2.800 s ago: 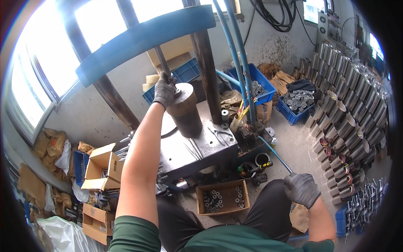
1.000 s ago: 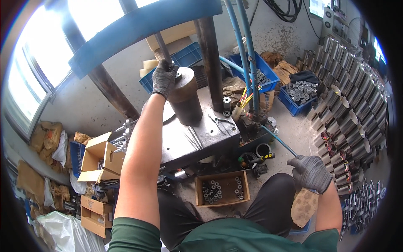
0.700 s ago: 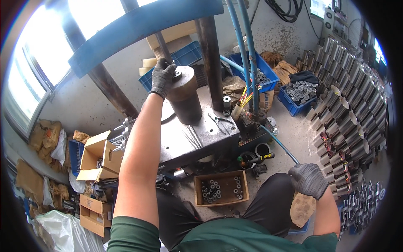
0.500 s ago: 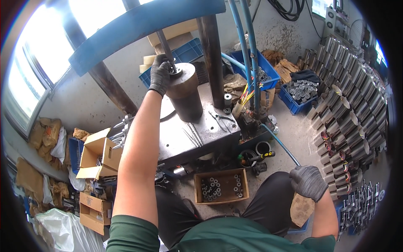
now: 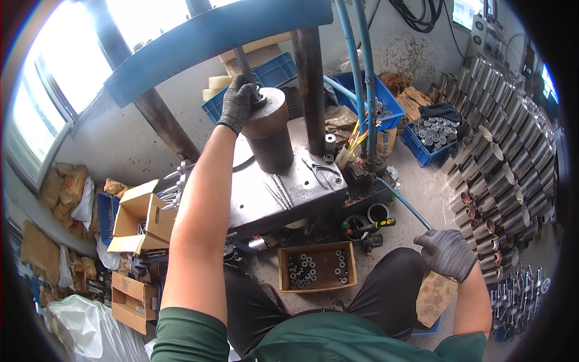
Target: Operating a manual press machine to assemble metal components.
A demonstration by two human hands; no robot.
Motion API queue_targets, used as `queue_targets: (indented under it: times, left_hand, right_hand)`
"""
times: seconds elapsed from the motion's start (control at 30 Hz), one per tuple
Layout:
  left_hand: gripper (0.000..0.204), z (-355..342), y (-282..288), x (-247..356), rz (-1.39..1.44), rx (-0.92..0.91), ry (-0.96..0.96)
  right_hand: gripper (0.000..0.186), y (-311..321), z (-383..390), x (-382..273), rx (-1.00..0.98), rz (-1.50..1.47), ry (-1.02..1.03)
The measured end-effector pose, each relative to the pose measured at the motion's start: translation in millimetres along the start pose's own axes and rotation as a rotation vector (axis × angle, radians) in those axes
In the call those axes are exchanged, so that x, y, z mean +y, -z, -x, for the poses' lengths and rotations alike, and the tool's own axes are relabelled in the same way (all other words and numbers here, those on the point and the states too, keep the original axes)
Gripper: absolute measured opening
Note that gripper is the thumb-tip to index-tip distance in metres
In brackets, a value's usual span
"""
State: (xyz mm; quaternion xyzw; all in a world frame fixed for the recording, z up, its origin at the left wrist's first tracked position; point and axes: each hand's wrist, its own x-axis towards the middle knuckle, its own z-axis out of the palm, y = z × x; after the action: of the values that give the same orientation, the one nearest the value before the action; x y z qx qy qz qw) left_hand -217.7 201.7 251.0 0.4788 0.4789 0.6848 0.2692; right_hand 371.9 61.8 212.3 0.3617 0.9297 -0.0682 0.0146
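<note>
My left hand [image 5: 237,104], in a dark grey glove, is closed around a small dark part beside the top of a thick steel cylinder [image 5: 270,151]; the fingers hide most of that part. A slim metal rod [image 5: 242,63] comes down behind the hand from the blue press crossbeam [image 5: 220,45]. The cylinder stands upright on the metal press table [image 5: 253,202]. At the lower right my right hand [image 5: 447,256], gloved too, is wrapped around the end of a long blue lever [image 5: 404,204]. That lever runs back to the pump [image 5: 360,178] beside the table.
Pliers [image 5: 319,171] and several thin rods [image 5: 278,192] lie on the table. A wooden box [image 5: 329,288] of small rings sits between my knees. Steel tubes [image 5: 494,145] are stacked at right, near blue crates [image 5: 422,155]. Open cardboard boxes [image 5: 139,241] stand at left.
The left hand's fingers have shifted from beside the rod to a lower grip on the cylinder's top. The right hand and lever end have risen slightly in the picture.
</note>
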Motion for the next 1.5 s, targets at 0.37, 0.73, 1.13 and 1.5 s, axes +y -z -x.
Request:
queue_targets:
  times: [0.37,0.73,1.13,1.5]
  left_hand:
    - [0.023,17,-8,17,-0.026,0.014,0.027]
    - [0.025,15,-7,16,-0.001,0.022,0.052]
    - [0.021,10,-9,14,0.017,0.016,0.047]
    - [0.029,9,-5,9,-0.137,-0.038,0.009]
  right_hand:
    - [0.027,6,-6,7,-0.113,0.005,0.072]
    - [0.029,15,-10,5,-0.033,-0.042,0.028]
    - [0.02,64,-79,2,0.718,0.09,0.05]
    - [0.022,139,-225,33,0.846,0.096,-0.071]
